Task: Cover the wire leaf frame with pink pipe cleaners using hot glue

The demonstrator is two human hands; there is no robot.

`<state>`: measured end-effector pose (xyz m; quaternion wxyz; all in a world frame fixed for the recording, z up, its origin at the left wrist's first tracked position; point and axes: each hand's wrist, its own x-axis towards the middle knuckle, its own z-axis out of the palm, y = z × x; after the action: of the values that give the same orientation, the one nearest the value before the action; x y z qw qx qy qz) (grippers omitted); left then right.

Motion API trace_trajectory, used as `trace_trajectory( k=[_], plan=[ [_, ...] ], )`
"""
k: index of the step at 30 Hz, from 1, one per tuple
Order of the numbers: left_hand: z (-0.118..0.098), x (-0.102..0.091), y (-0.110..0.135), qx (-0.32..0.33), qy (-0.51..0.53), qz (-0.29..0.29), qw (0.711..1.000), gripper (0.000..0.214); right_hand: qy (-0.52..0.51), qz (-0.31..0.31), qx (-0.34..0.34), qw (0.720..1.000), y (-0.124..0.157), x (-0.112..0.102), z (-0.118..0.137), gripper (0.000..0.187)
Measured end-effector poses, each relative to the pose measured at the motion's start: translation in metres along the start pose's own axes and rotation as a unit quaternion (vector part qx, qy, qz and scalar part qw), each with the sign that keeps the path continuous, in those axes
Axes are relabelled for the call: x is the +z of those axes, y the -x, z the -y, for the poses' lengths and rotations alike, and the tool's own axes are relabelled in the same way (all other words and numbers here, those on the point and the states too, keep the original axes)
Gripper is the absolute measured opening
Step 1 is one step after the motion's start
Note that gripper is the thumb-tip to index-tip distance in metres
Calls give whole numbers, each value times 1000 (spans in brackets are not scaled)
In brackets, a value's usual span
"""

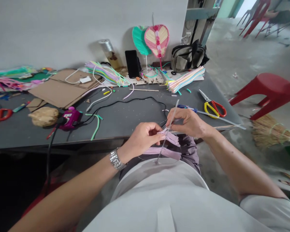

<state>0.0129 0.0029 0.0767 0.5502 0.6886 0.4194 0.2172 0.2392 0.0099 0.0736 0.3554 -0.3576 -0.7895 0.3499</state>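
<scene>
Pink straw strips [163,152] are held over the lap [189,149], just off the gray table [125,127], on a clear thin rod [175,111]. The strips are pinched by the left hand [142,137], and the rod is pinched by the right hand [188,122], so the two are kept still.

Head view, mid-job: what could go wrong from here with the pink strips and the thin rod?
The pink strips sit on the thin rod, pinched only by the left hand and right hand above the lap, so they could slip and drop. The rod's lower end points toward the person's torso and might poke it. The black cord of the magenta glue gun hangs over the table edge; a snag could drag the gun off.
</scene>
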Motion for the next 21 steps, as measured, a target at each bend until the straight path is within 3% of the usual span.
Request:
trace_trajectory(
  k=[9, 16, 21],
  plan=[
    [0, 3, 4, -3, 20, -52, 998, 15, 54, -8, -22, 998, 1, 4, 5, 13],
    [7, 11, 8, 39, 2, -118, 992, 14, 46, -27, -38, 998, 8, 7, 8, 10],
    [12, 16, 11, 40, 43, -138, 989, 15, 50, -74, -4, 996, 17, 8, 7, 9]
  ],
)
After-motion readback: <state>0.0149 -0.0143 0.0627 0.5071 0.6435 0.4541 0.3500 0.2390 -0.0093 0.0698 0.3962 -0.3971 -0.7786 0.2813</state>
